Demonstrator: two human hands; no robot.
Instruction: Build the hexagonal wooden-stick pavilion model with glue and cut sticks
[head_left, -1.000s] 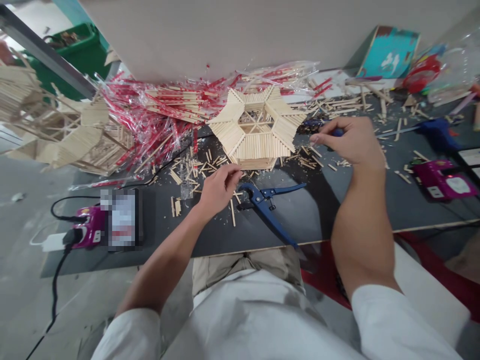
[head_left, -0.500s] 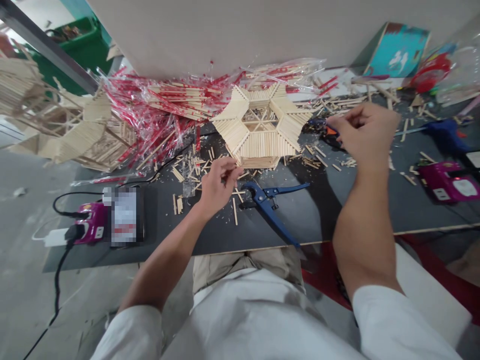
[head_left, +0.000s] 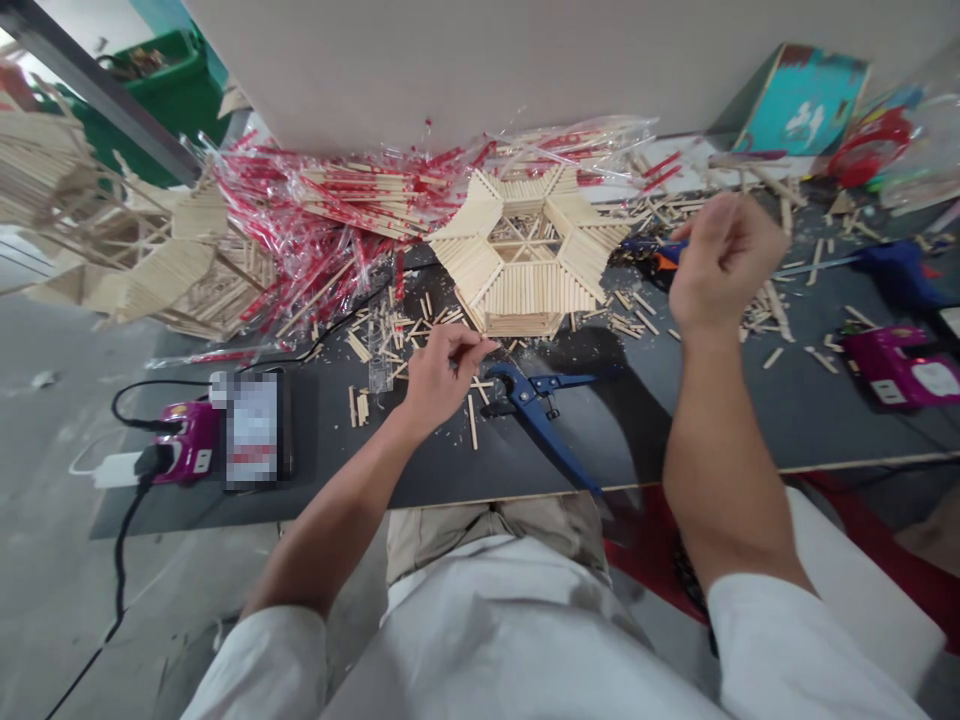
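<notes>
My left hand (head_left: 439, 378) is pinched closed at the lower left edge of a star-shaped model (head_left: 525, 285) built of thin wooden sticks; whatever its fingertips hold is too small to name. My right hand (head_left: 727, 262) is raised over the right side of the bench, its fingers curled closed and what they hold, if anything, hidden. Just left of it lies a blue and orange tool (head_left: 661, 254), partly covered by the hand. In front of the model rests a blue pipe cutter (head_left: 547, 425) with its handles spread. Short cut sticks (head_left: 472, 422) are scattered beside my left hand.
Bundles of sticks in red-marked plastic wrap (head_left: 352, 200) are heaped at the back left. Another stick model (head_left: 150, 250) stands at far left. A phone (head_left: 255, 430) leans by a purple power strip (head_left: 184, 445). Rightward are a blue glue gun (head_left: 900, 272) and a second purple unit (head_left: 896, 365).
My right hand has turned, its fingers swinging upward and out of sight, and the blue and orange tool shows more. My left hand has shifted slightly right and down along the model's edge.
</notes>
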